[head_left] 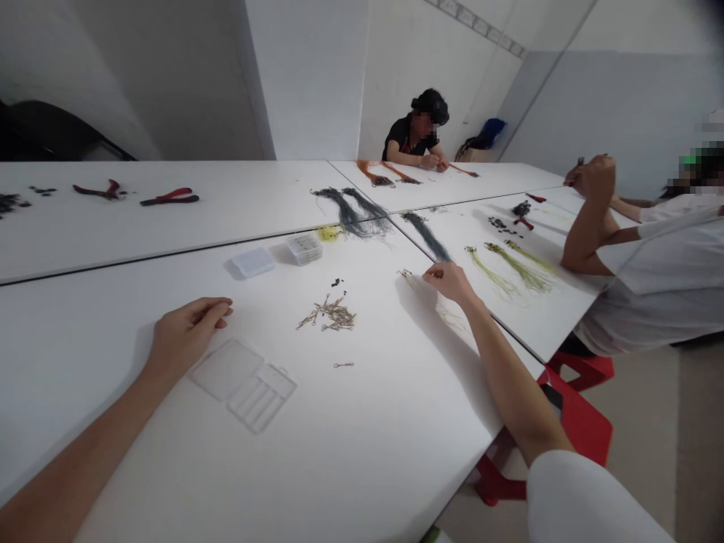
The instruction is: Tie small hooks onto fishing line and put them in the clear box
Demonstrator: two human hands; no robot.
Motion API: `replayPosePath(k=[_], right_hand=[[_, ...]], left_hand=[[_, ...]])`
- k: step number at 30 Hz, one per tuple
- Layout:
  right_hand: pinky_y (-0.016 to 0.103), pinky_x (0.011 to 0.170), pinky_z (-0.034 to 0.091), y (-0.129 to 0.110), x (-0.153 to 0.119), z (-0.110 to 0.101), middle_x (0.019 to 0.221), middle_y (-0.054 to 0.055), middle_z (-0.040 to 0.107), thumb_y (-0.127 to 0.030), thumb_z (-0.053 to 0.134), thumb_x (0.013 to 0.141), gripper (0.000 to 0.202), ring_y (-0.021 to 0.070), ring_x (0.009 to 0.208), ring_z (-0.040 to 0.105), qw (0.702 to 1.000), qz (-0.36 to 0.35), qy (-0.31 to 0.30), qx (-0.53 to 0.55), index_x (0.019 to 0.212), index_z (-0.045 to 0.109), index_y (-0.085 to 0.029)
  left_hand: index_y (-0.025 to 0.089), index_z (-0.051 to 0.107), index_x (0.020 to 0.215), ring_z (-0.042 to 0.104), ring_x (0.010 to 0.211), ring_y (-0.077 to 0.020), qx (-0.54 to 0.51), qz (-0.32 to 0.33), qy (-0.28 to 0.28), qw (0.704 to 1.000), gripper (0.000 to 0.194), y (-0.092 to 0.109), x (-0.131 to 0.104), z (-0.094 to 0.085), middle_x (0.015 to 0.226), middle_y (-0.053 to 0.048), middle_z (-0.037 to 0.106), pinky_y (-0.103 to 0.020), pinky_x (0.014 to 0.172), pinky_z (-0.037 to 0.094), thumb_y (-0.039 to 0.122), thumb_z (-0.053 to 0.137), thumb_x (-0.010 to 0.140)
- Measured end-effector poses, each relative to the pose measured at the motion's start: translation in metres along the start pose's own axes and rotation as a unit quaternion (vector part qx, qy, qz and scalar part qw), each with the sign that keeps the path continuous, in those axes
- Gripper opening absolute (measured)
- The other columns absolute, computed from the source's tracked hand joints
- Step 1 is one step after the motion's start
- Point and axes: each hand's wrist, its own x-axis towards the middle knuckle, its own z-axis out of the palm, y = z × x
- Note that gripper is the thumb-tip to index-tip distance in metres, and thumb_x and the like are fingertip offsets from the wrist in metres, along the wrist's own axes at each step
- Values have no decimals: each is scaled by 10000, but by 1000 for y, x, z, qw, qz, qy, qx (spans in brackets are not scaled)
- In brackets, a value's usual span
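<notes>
My left hand (192,329) hovers by the raised lid of a clear compartment box (262,396) that lies open on the table. Its thumb and fingers are pressed together; what they hold, if anything, is hidden. My right hand (451,283) is pinched closed over a thin bunch of pale lines (415,280) with small metal ends, too fine to tell whether it grips one. Between the hands lies a pile of small metal swivel-like pieces (333,314), with tiny black bits (337,283) behind it. One single metal piece (343,365) sits apart, nearer to me.
Two closed clear boxes (253,262) (305,249), a yellow bundle (329,233) and dark line bundles (354,211) are farther back. Red-handled pliers (170,197) lie far left. Yellow-green bundles (517,268) lie right, before a person in white (667,256). Another person (415,136) sits opposite.
</notes>
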Motion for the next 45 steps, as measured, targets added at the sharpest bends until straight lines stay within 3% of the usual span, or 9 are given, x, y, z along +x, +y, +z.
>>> replayPosePath(k=[4,13,16,20,29,33,38,41,45], right_hand=[[281,659,414,-7,-6,-3,887,77,698,-527,691,721,387,207,773,613,999,12,-40,-28,883,700,-176],[253,685,415,-13,-4,2,895,90,715,-173,605,767,104,204,839,630,993,4,-89,-71,811,699,-163],[248,660,430,-6,-9,-11,964,91,706,-355,630,802,206,202,847,632,990,10,-119,-76,869,697,-172],[271,622,435,4,-20,-28,1022,123,675,-555,736,666,474,247,872,624,981,34,-161,-106,935,676,-169],[292,594,427,-14,-21,-21,738,121,682,-122,695,607,85,236,720,638,969,42,-201,-135,688,674,-141],[280,579,427,-10,-21,-23,699,98,692,-118,682,602,60,215,683,637,976,33,-194,-97,648,675,-156],[253,559,436,8,-20,-24,725,56,711,-341,748,644,176,190,664,638,986,27,-162,-27,716,712,-185],[252,579,458,28,-9,-33,750,67,718,-487,655,756,340,192,681,649,994,58,-96,-6,832,736,-167],[296,689,474,68,22,-55,935,127,718,-428,513,876,413,252,878,651,987,150,39,-48,1080,692,-115]], left_hand=[[218,717,999,663,786,-159,-5,-1,0,1000,337,-2,1,0,948,-25,735,-260,736,497,474,592,820],[234,720,991,668,807,-166,11,-10,1,1000,328,1,-1,-3,943,-15,737,-266,754,494,480,590,818],[233,719,986,666,795,-162,10,-7,2,1000,322,3,-2,-3,933,-13,736,-259,738,490,475,588,819],[227,717,990,663,769,-160,8,1,1,1000,332,2,-1,-3,939,-16,736,-254,707,489,476,579,819],[228,713,990,673,781,-173,9,-1,-2,1000,330,1,0,-2,953,-16,740,-264,724,496,475,576,821],[230,712,987,672,789,-178,13,-3,-3,1000,316,3,-1,-4,960,-16,740,-270,735,496,464,583,819],[238,711,986,678,805,-186,19,-2,-3,1000,327,3,0,-4,948,-13,740,-275,735,498,481,574,815],[240,710,987,682,810,-189,18,-5,-2,1000,336,2,2,-3,946,-13,739,-280,746,504,489,573,809],[235,714,987,684,801,-191,18,-7,3,1000,346,-2,5,-3,964,-19,741,-292,758,513,496,583,800]])
